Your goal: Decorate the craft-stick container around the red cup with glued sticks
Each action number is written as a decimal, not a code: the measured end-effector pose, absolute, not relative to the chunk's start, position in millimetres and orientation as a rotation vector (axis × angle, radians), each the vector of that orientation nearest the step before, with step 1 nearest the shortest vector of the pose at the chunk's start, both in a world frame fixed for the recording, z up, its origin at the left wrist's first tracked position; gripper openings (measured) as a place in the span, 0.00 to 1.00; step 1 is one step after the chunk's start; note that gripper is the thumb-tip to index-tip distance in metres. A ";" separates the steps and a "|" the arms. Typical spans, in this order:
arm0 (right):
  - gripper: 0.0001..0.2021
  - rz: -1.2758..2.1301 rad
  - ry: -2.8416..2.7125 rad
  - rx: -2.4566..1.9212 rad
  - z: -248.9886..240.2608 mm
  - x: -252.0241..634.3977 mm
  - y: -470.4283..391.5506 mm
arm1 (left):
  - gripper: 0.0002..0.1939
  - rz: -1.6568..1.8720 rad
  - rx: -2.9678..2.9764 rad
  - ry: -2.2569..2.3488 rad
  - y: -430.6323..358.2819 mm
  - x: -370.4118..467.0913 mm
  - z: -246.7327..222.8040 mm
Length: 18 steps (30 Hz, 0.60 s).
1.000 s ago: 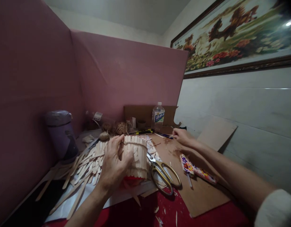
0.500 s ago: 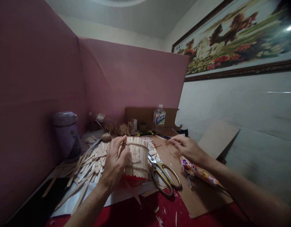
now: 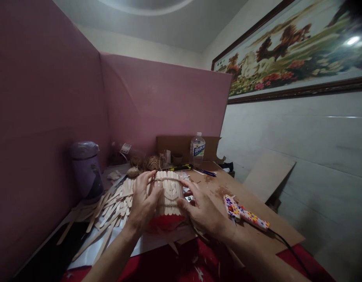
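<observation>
- Pink panels (image 3: 166, 102) stand beyond both hands, with a framed picture of horses (image 3: 286, 51) high on the wall to the right.
- The counter (image 3: 151, 268) under the hands shows a red covering (specked with pale scraps), and a cardboard sheet (image 3: 272, 239) lies on it to the right of the right hand.
- The left hand (image 3: 144, 199) grips the left side of a stick-covered container (image 3: 169, 192), thumb across its front.
- The right hand (image 3: 203, 209) holds the container's right side, fingers near the top and thumb lower down.
- Between the hands, the container stands upright, bound with twine, with red below the sticks.
- Scissors (image 3: 190, 198) lie mostly hidden beneath the right hand.
- Right of the right hand is a flower-patterned glue gun (image 3: 247, 213) with a black cord.
- Left of the left hand, loose sticks (image 3: 110, 219) are heaped near a purple tumbler (image 3: 87, 172).
- Beyond the hands are a twine ball (image 3: 154, 162), a yellow-and-black knife (image 3: 181, 167), a pen (image 3: 208, 172) and a clear bottle (image 3: 198, 150).
</observation>
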State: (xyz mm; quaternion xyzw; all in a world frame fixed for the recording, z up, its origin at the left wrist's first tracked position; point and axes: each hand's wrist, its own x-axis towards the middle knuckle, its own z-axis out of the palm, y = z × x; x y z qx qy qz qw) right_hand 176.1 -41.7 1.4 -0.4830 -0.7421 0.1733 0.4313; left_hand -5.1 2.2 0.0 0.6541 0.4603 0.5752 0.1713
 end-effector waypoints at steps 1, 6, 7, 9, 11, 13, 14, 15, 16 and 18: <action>0.27 0.441 -1.836 -1.199 0.1 175.3 -41.5 | 0.21 1.617 1.836 1.282 3.0 -5.1 0.2; 0.27 0.483 -1.777 -1.178 -5.1 171.9 -42.8 | 0.24 1.556 1.795 1.223 6.7 -5.7 0.0; 0.27 0.483 -1.775 -1.172 -5.9 171.8 -43.2 | 0.24 1.562 1.808 1.235 7.0 -5.8 -0.2; 0.24 0.469 -1.775 -1.160 -7.0 173.5 -42.9 | 0.23 1.568 1.828 1.255 7.8 -6.1 -0.5; 0.20 0.437 -1.758 -1.165 -6.9 178.3 -40.7 | 0.24 1.561 1.830 1.273 9.1 -6.6 -0.8; 0.18 0.399 -1.698 -1.201 -4.8 186.4 -35.8 | 0.25 1.544 1.810 1.280 10.9 -7.4 -1.3; 0.17 0.380 -1.660 -1.221 -2.9 191.3 -32.1 | 0.25 1.534 1.798 1.279 12.0 -7.9 -1.6; 0.17 0.358 -1.626 -1.238 -0.6 196.2 -27.9 | 0.26 1.524 1.789 1.278 13.0 -8.4 -2.1; 0.16 0.334 -1.604 -1.250 2.2 200.9 -23.2 | 0.26 1.517 1.780 1.277 14.0 -8.8 -2.6; 0.15 0.259 -1.620 -1.309 8.0 208.0 -13.4 | 0.26 1.508 1.767 1.275 15.4 -9.6 -3.8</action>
